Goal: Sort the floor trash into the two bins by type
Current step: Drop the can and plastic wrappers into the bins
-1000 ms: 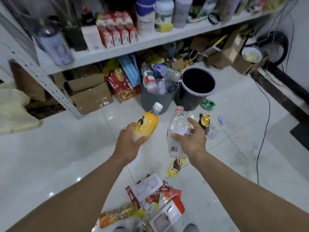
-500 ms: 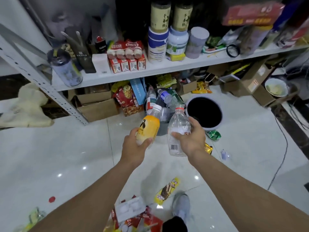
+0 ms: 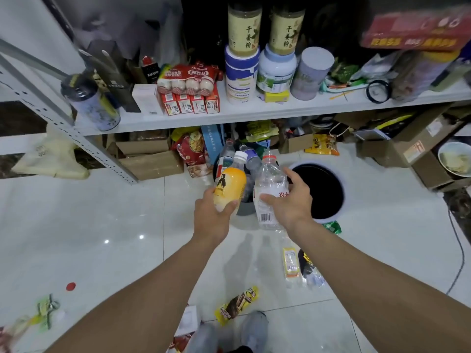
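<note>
My left hand (image 3: 212,217) grips a yellow-orange bottle (image 3: 229,186) with a white cap. My right hand (image 3: 290,202) grips a clear plastic bottle (image 3: 269,192) with a red cap and a barcode label. Both bottles hang over the grey bin (image 3: 246,210), which holds several plastic bottles. Just to its right stands the white-rimmed bin (image 3: 331,219) with a dark inside. Wrappers lie on the floor: a yellow-brown one (image 3: 237,305), a pale yellow one (image 3: 290,263) and a green one (image 3: 332,227).
A white metal shelf (image 3: 229,115) loaded with jars and boxes hangs over the bins. Cardboard boxes (image 3: 150,161) sit under it. A black cable (image 3: 458,250) runs along the floor at right. More trash (image 3: 46,312) lies at lower left, and my shoes (image 3: 254,329) are at the bottom.
I have stepped closer to the bins. Both hands have carried their bottles forward, from short of the grey bin to right over it.
</note>
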